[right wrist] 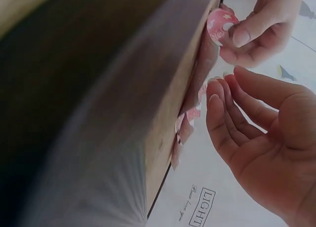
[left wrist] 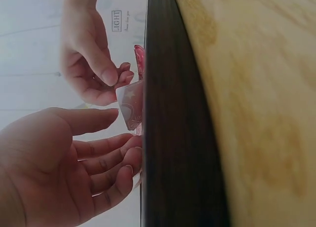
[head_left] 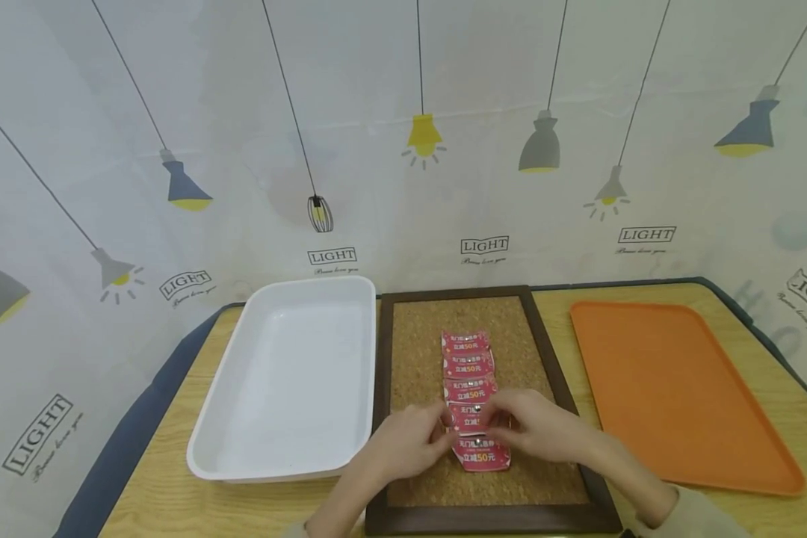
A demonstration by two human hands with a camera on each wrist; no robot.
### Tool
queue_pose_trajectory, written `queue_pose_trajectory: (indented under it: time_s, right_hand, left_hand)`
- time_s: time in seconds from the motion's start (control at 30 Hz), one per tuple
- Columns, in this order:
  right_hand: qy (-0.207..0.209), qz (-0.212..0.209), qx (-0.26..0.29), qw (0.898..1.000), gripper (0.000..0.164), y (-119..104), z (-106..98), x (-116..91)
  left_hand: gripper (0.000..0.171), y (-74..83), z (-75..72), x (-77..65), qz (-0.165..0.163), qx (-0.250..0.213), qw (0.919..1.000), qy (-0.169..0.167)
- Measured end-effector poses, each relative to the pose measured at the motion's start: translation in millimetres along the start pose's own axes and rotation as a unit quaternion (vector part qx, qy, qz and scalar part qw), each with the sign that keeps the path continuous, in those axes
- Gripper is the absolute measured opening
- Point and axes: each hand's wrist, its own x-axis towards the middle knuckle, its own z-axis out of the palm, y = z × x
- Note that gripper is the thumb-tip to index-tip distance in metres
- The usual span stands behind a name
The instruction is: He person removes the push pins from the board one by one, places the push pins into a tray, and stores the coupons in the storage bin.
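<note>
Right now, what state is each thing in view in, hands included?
Coupons: five in a column, some edges lifted.
Pins: one on each coupon, depth unclear.
Board: lying flat.
White tray: right way up.
Orange tray: lying flat.
Left hand: beside the coupons, fingers relaxed.
Right hand: fingers loosely curled.

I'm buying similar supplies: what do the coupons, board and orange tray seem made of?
Coupons: thin, smooth paper or film, from their curled edges. Board: apparently matte cork, from its speckled brown surface. Orange tray: likely matte plastic, from its even colour.
</note>
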Motion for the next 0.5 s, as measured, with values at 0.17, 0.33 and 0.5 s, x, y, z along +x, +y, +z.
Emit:
queue_pose_trajectory:
  time_s: [0.17,0.33,0.5]
  right_hand:
    - [-0.025,0.005,-0.001,1.0,0.009,1,7,5]
    - [-0.04,-0.001,-0.013,0.999,0.009,2,12,9]
    - [-0.047,0.0,-0.025,0.999,0.009,2,14,12]
  left_hand:
    - [0.015,0.3,3.0,0.9,-0.01,0.009,0.9998,-0.017]
    - [0.012,0.5,4.2,1.4,-0.007,0.004,0.9997,-0.022]
    - [0.011,-2.0,6.8,4.0,0.0,-0.004,0.9997,-0.023]
